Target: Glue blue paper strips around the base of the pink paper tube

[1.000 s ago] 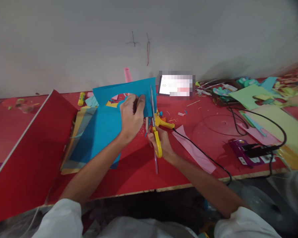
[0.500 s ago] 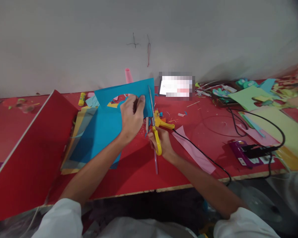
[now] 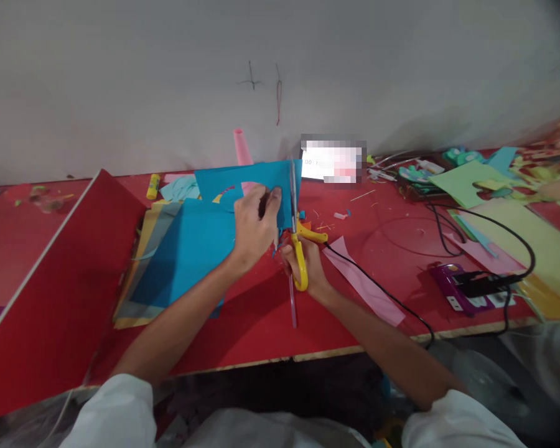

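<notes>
In the head view, the left hand's (image 3: 256,224) grip pinches the blue paper (image 3: 261,174) upright, beyond and right of the stacked sheets (image 3: 182,249), apparently steadying its edge for cutting. The right hand (image 3: 308,261), low and right of that stack, grips the scissors (image 3: 300,264), blades pointing away.

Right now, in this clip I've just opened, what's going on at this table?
A person is working with paper over a red table. The left hand holds up a blue sheet with a curved opening in it. The right hand holds yellow-handled scissors, their blades upright near the sheet's right edge; a strip of blue shows on either side. More colored paper lies stacked to the left, and a yellow glue gun lies just beyond the right hand.
</notes>
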Demonstrator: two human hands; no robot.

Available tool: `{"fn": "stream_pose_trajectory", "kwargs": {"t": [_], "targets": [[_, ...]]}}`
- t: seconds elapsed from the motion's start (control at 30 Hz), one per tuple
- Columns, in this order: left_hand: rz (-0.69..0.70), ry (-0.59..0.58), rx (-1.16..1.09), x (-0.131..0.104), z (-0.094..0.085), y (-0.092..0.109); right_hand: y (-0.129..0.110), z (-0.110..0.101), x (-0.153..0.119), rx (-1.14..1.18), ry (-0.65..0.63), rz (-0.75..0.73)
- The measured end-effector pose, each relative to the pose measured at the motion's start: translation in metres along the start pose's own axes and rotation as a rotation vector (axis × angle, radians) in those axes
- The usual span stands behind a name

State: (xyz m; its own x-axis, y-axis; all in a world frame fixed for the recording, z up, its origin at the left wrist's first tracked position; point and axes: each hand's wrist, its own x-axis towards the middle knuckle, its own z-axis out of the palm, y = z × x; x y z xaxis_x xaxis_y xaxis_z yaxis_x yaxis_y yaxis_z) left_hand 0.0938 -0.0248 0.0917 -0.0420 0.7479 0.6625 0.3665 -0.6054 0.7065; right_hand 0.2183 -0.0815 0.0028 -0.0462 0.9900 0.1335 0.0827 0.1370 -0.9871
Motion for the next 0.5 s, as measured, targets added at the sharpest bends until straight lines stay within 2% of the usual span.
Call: {"fn": "stream_pose_trajectory", "kwargs": {"t": [0.1,0.3,0.4,0.5], "targets": [[-0.005,-0.006,-0.019,0.000,0.000,0.000,-0.004,0.002,-0.003,0.099,0.011,0.086],[-0.073,0.071,-0.073,0.008,-0.005,-0.004,0.003,0.005,-0.005,0.204,0.009,0.088],[-0.147,0.031,-0.167,0.011,-0.007,-0.006,-0.001,0.005,-0.004,0.272,0.031,0.103],[-0.216,-0.043,-0.247,0.008,-0.004,-0.005,-0.012,0.003,-0.001,0.289,0.047,0.042]]}}
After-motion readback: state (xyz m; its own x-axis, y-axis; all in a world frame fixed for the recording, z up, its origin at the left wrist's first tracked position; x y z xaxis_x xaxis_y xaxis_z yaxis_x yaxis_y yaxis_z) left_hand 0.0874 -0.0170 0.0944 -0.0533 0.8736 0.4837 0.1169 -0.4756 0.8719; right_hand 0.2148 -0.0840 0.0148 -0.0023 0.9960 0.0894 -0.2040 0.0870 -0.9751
